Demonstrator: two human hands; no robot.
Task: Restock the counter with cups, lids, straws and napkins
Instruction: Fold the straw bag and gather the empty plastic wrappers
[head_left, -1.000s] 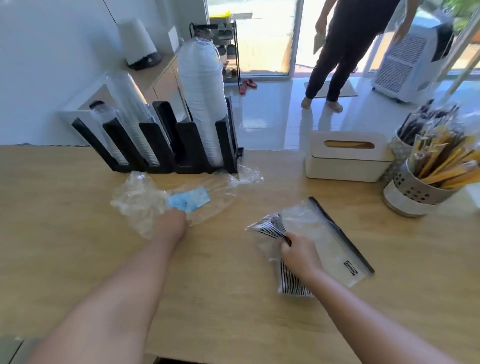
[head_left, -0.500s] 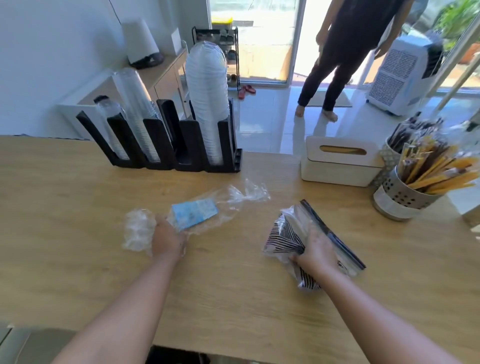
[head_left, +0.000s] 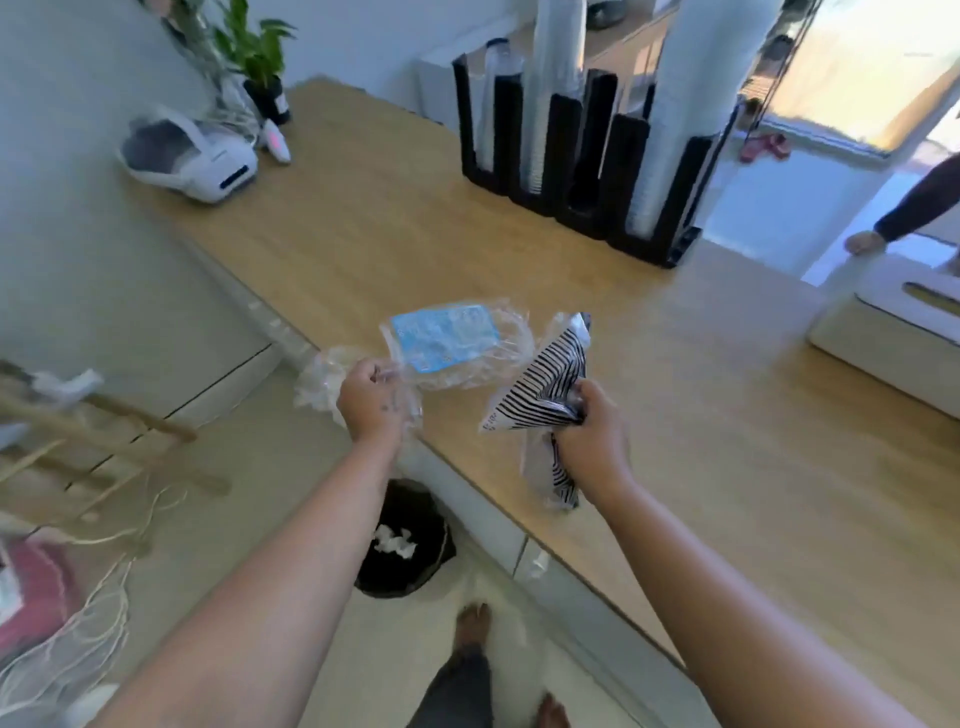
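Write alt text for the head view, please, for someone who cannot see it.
The left hand grips a clear wrapper, the right hand a striped bag, over the edge of the wooden counter; a black bin stands below.

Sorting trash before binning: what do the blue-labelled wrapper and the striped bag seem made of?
The blue-labelled wrapper: thin clear plastic film, glossy and crinkled, counter showing through. The striped bag: likely clear glossy plastic too, crumpled; stripes printed or inside, cannot tell.

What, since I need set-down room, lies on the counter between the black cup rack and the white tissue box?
Nothing: in the head view, that stretch of counter between the cup rack and the tissue box is bare wood.
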